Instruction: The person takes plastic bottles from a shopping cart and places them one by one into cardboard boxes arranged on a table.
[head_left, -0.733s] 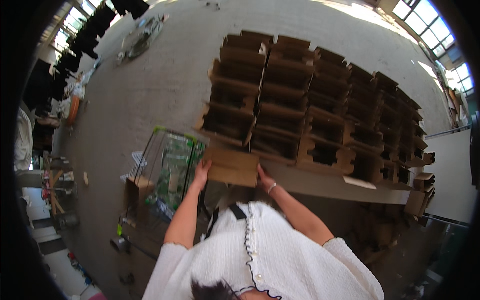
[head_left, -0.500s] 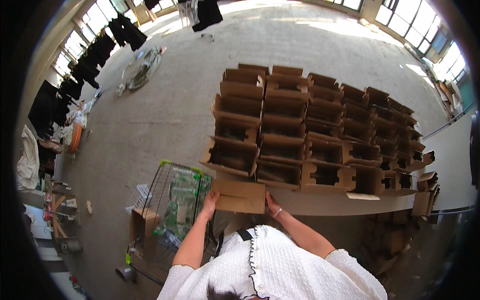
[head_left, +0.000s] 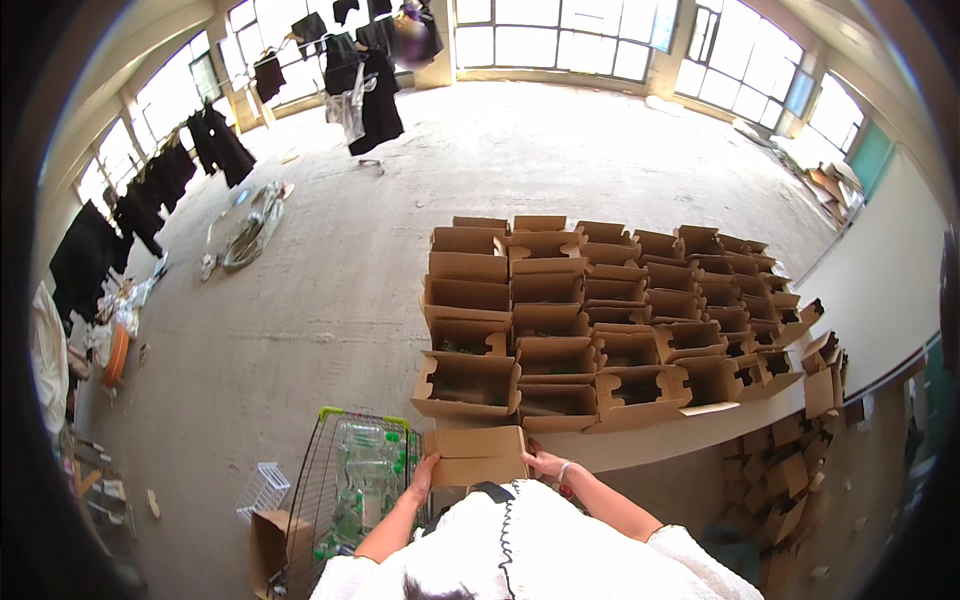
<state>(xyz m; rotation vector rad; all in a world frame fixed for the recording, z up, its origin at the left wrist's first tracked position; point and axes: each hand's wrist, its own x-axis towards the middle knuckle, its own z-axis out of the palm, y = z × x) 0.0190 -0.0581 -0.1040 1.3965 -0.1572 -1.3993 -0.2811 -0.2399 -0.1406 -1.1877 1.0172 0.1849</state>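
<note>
A brown cardboard box [head_left: 478, 470] is held level in front of my body, its top flaps folded down and meeting along a seam. My left hand [head_left: 424, 474] grips its left end. At the right end my right hand [head_left: 544, 464], with a band on the wrist, presses against the side near the corner. Just beyond it stand rows of open cardboard boxes [head_left: 557, 402] on a pale table [head_left: 640, 446]. To the left of the box is a wire cart [head_left: 322, 440] with clear bottles [head_left: 362, 474] that have green caps.
Beside the cart are a white wire rack [head_left: 263, 490] and an open carton [head_left: 270, 545] on the floor. Many more cartons [head_left: 770, 480] are heaped below the table at right. Dark clothes [head_left: 215, 145] hang along the left, and a plastic-wrapped bundle [head_left: 255, 230] lies on the concrete floor.
My view has tilted upward, so the boxes and cart sit lower in the picture. The held box now shows its flap seam, and my right hand has shifted onto its corner.
</note>
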